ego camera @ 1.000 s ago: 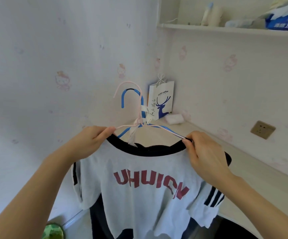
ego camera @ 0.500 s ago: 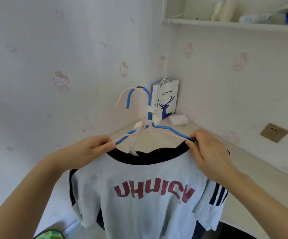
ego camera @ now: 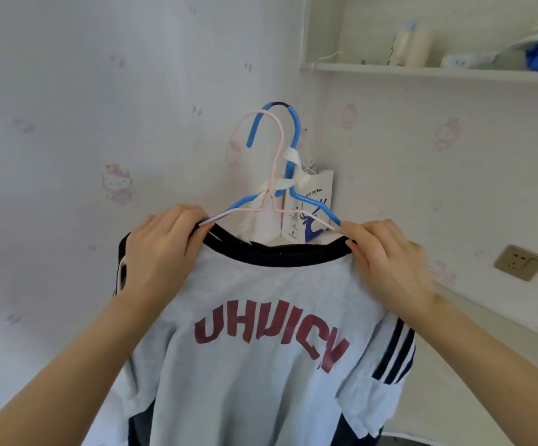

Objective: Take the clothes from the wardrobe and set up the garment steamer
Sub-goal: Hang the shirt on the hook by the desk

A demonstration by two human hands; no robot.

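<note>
We hold up a grey T-shirt (ego camera: 261,365) on two hangers (ego camera: 288,149). Our left hand (ego camera: 161,252) and right hand (ego camera: 387,262) pinch its shoulders closed.

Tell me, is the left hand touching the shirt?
Touching. The head view shows the left hand pinching the black collar of the shirt, fingers wrapped over the fabric.

Readable text: shirt print and a paper bag

The grey T-shirt (ego camera: 261,365) bears red letters "UHUICN" below the hands; beyond them, the white paper bag (ego camera: 312,210) shows "...kin coffee" over a blue deer logo.
</note>
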